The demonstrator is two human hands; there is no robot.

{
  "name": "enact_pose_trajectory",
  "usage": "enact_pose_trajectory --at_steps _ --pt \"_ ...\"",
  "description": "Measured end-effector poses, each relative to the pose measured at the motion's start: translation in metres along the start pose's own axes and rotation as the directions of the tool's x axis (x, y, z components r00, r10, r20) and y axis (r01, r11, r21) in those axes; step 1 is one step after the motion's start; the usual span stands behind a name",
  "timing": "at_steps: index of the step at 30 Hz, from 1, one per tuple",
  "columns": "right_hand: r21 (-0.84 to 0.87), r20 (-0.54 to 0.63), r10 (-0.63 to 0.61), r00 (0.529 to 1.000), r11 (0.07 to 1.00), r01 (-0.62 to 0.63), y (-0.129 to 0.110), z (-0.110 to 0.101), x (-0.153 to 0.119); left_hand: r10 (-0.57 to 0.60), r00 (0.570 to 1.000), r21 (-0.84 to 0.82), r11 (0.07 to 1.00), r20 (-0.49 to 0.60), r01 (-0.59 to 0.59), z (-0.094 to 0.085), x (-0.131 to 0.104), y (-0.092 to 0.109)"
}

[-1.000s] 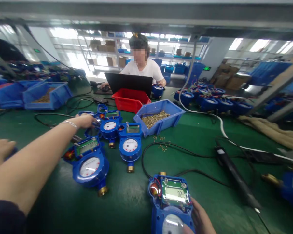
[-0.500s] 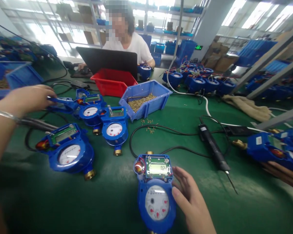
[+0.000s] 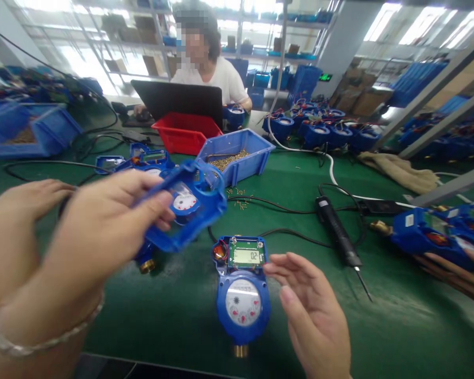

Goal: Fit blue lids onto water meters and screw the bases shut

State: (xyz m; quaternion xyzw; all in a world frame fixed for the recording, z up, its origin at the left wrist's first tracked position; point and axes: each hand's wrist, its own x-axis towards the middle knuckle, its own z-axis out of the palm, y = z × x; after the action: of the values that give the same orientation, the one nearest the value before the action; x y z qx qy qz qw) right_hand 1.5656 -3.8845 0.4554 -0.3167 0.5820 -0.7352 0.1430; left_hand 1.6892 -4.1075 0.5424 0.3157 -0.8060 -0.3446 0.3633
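Observation:
My left hand (image 3: 114,216) grips a blue plastic cover frame (image 3: 189,210) between thumb and fingers, held up in front of other meters. At the lower middle stands a blue meter (image 3: 243,300) with its circuit board and display uncovered, a white dial below and brass fittings at its ends. Just right of it, my right hand (image 3: 312,310) has its thumb and fingers apart, fingertips near the display's edge, holding nothing. Another meter's dial (image 3: 185,202) shows through the held cover.
Screws lie beside a blue bin (image 3: 253,166), behind which is a red bin (image 3: 187,134). A black electric screwdriver (image 3: 339,231) rests at right. Another person's hand (image 3: 454,273) touches meters at far right. A person (image 3: 229,79) sits behind a laptop (image 3: 177,102). Another forearm (image 3: 16,210) shows at left.
My left hand has brought the blue cover from the left toward the middle. My right hand now shows its fingers more raised beside the meter, which appears slightly farther away.

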Motion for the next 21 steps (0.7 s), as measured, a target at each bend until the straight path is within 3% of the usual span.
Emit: enact_pose_trajectory --at_steps 1,3,5,7,11,16,19,21 --pt "0.051 0.067 0.019 0.998 0.998 -0.022 -0.002 0.003 -0.001 -0.056 0.993 -0.113 0.991 0.109 0.068 0.016 -0.015 0.008" --pt "0.143 0.177 0.068 0.982 0.985 -0.094 -0.003 0.007 -0.005 -0.142 0.928 -0.322 0.911 0.345 0.259 0.048 -0.041 0.020" --pt "0.198 0.231 0.113 0.966 0.967 -0.161 -0.002 0.009 -0.007 -0.182 0.876 -0.420 0.822 0.447 0.385 0.072 -0.061 0.026" --pt "0.204 0.210 0.148 0.966 0.960 -0.192 0.000 0.009 -0.009 -0.186 0.857 -0.467 0.773 0.480 0.430 0.087 -0.075 0.028" --pt "0.179 0.080 0.208 0.975 0.959 -0.219 0.002 0.005 -0.011 -0.092 0.876 -0.355 0.890 0.474 0.285 0.093 -0.086 0.030" --pt "0.178 0.103 0.213 0.972 0.957 -0.229 -0.001 0.001 -0.013 -0.131 0.875 -0.088 0.977 0.466 0.193 0.090 -0.083 0.036" --pt "0.123 0.079 0.169 0.982 0.976 -0.178 -0.004 0.001 -0.013 -0.098 0.863 -0.125 0.975 0.496 0.183 0.090 -0.081 0.038" --pt "0.091 0.079 0.149 0.986 0.983 -0.156 -0.005 0.001 -0.015 -0.053 0.879 -0.167 0.975 0.473 0.149 0.090 -0.080 0.036"
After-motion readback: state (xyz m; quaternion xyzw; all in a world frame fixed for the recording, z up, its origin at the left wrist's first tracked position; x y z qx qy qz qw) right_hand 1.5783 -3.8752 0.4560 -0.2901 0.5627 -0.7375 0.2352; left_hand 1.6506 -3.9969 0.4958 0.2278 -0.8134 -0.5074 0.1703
